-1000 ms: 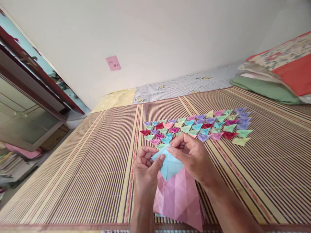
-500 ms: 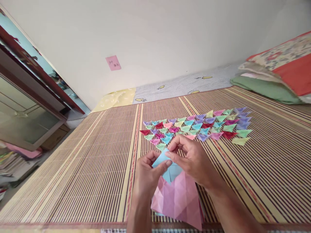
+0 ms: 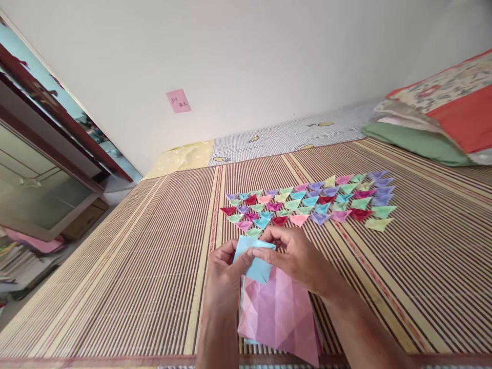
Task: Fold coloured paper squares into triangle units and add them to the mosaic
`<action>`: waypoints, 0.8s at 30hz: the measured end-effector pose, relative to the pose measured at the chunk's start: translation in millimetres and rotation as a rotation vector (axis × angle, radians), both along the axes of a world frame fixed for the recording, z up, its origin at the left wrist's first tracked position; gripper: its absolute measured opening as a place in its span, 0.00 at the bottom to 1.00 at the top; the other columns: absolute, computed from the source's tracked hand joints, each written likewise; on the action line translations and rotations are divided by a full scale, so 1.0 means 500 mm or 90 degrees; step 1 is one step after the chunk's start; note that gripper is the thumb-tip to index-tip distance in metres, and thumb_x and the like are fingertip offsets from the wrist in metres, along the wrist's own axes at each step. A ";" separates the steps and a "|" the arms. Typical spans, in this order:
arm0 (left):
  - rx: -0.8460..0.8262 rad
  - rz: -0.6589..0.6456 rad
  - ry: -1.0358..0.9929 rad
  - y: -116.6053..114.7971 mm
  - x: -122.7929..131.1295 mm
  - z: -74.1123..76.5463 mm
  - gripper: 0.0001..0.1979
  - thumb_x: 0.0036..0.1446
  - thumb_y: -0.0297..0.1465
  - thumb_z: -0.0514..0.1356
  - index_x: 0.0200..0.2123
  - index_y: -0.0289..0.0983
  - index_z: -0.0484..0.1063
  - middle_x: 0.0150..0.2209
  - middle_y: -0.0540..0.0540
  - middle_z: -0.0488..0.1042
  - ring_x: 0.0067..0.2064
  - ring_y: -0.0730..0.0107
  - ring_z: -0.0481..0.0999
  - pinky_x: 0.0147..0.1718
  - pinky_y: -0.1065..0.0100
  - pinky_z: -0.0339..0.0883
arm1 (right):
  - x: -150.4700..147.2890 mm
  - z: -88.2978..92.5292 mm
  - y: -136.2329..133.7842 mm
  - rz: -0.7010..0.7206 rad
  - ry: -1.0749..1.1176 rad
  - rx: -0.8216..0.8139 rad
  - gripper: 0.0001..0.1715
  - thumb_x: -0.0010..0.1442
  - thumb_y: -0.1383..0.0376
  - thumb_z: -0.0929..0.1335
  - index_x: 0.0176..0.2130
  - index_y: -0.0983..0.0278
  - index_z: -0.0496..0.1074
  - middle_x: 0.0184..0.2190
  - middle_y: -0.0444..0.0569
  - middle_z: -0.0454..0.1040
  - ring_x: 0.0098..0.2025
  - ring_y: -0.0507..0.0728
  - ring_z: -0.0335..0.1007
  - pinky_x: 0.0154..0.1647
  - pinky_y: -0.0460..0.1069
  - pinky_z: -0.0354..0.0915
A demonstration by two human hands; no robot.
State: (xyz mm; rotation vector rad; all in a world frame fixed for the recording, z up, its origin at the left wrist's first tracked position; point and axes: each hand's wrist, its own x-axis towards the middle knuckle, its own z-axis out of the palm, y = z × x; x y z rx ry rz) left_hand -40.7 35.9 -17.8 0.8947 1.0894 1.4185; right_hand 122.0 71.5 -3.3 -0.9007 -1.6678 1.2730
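Here we are with both hands at work on a small, flat, four-cornered piece of folded light-blue paper (image 3: 262, 270), held up just above the near part of a striped brown-and-cream slatted mat (image 3: 165, 266). The left hand (image 3: 225, 274) has it from the left, thumb laid across the front face, fingers curled in behind, a narrow pinch with the paper in between. In from the other side comes the right hand (image 3: 295, 256), thumb pressed along the upper right edge and the tip almost meeting the left thumb, index finger bent over behind that edge; the fingers here are close together on the paper too, though their far side is hidden. Right below, partly covered by the blue piece, lies a creased pink paper sheet (image 3: 279, 318), its facets catching the light, with edges of other coloured sheets peeking out beneath. And just beyond the fingertips, what a spread: rows of small, pointed, folded paper pieces (image 3: 292, 204) in green, purple, red, pink, yellow and blue, a pale green one nearest the blue paper. Farther back, a blue-grey checked cloth (image 3: 265, 146) runs along the white wall (image 3: 269, 66), and over on the right sits folded green fabric (image 3: 413, 143) under a red floral textile (image 3: 465, 120).
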 end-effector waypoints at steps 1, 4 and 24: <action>0.001 0.004 -0.011 0.001 -0.001 0.001 0.14 0.45 0.37 0.77 0.27 0.35 0.81 0.24 0.48 0.77 0.25 0.74 0.71 0.26 0.72 0.66 | -0.001 0.000 0.000 -0.001 0.005 -0.006 0.16 0.61 0.56 0.73 0.28 0.63 0.72 0.25 0.42 0.68 0.28 0.52 0.61 0.29 0.48 0.58; 0.008 0.017 -0.031 0.001 0.000 0.000 0.13 0.45 0.37 0.77 0.27 0.35 0.81 0.24 0.48 0.78 0.25 0.74 0.72 0.27 0.72 0.67 | -0.005 -0.001 -0.002 -0.008 0.031 -0.031 0.18 0.60 0.54 0.73 0.27 0.64 0.71 0.24 0.41 0.66 0.27 0.52 0.58 0.27 0.48 0.55; 0.059 0.023 0.132 -0.005 -0.002 -0.011 0.14 0.53 0.39 0.73 0.28 0.35 0.78 0.23 0.51 0.70 0.23 0.76 0.64 0.23 0.73 0.60 | 0.027 0.003 0.002 0.021 0.001 0.019 0.11 0.62 0.57 0.74 0.35 0.63 0.75 0.31 0.43 0.75 0.34 0.54 0.69 0.35 0.49 0.63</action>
